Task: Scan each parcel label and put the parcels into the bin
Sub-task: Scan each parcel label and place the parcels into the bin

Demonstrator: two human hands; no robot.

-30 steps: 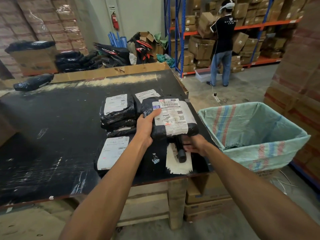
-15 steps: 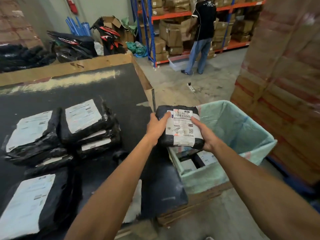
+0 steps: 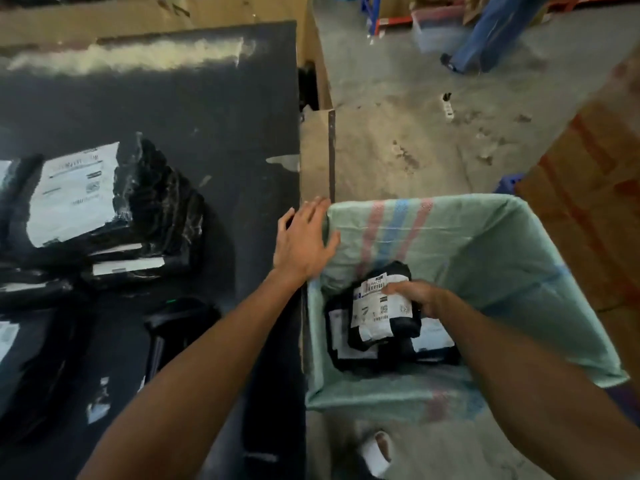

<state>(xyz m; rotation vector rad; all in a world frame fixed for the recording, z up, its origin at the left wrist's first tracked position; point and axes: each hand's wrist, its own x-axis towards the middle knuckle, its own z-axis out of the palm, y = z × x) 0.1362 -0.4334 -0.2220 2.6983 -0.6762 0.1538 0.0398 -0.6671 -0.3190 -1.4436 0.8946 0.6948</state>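
A black parcel with a white label (image 3: 377, 311) is down inside the green woven bin (image 3: 502, 244), resting on other black parcels (image 3: 433, 341). My right hand (image 3: 414, 296) reaches into the bin, its fingers curled over the parcel's right edge and label. My left hand (image 3: 304, 240) hovers open with fingers spread over the table's right edge, beside the bin's rim. Several black labelled parcels (image 3: 79, 195) are stacked at the left of the black table (image 3: 207, 109). A black hand scanner (image 3: 173, 327) lies on the table beside my left forearm.
Wrapped cardboard boxes (image 3: 588, 202) stand right behind the bin. A person's legs (image 3: 485, 36) are at the far end of the concrete floor, with a power strip (image 3: 448, 105) nearer. Cardboard sheets (image 3: 317, 157) line the table's right side. My foot (image 3: 377, 452) shows below the bin.
The parcel went from being held by both hands above the bin down into it. My left hand let go and opened. The scanner now lies on the table.
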